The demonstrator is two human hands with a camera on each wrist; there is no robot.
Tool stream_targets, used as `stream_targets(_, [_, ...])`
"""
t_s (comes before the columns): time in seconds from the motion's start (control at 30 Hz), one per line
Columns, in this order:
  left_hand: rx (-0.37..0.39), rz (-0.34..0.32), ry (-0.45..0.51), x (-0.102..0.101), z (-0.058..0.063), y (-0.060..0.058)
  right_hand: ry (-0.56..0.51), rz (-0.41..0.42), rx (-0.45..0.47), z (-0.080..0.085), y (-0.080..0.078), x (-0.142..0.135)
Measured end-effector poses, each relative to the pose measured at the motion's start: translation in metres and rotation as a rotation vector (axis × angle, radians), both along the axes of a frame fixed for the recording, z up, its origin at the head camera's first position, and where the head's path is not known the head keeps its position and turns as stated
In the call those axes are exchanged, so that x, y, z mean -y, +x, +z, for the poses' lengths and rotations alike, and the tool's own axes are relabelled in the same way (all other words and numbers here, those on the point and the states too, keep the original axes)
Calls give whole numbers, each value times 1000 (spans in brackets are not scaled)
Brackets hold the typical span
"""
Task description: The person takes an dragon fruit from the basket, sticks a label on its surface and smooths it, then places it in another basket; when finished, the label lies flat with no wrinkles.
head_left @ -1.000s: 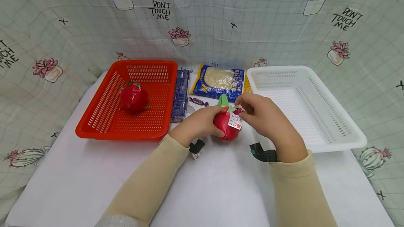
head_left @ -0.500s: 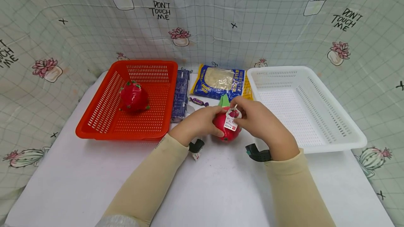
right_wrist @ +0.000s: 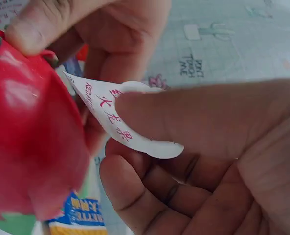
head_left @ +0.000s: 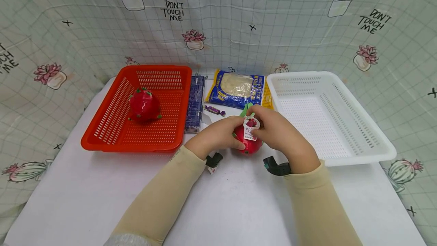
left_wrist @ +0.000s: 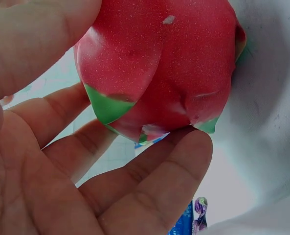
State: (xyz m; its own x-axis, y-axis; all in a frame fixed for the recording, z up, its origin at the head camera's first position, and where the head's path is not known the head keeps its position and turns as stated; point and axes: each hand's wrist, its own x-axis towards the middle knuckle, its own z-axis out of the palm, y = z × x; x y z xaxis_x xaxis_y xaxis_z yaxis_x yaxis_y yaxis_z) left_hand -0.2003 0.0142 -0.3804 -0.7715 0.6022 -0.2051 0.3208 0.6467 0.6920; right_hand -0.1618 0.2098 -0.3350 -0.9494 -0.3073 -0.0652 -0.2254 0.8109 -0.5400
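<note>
white "red" label point(right_wrist: 116, 123) on dragon fruit point(head_left: 248, 144)

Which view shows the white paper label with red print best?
The right wrist view: the white paper label fills it, pinched by the right hand. Head view shows it small; the left wrist view shows only the red dragon fruit.

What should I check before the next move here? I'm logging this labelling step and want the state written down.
1. Left hand grips the toy dragon fruit: ok; the left wrist view shows its fingers curled round the fruit.
2. Right hand holds the label: ok; thumb and fingers pinch it.
3. Label lying flat on the fruit: not ok; the right wrist view shows it curled, one edge off the skin.
4. Fruit resting on the table: cannot tell; the hands hide its underside.
5. Red basket has room: ok; only one other dragon fruit lies in it.
</note>
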Motion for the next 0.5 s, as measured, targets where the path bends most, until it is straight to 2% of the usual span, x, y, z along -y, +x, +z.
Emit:
stream_targets(0.27, [17,3,24,2,-1,-4,-10,42,48,-12,-5,7])
stream_targets(0.5, [26,3,5,0,-1,-4,10,29,54,-15,-5,10])
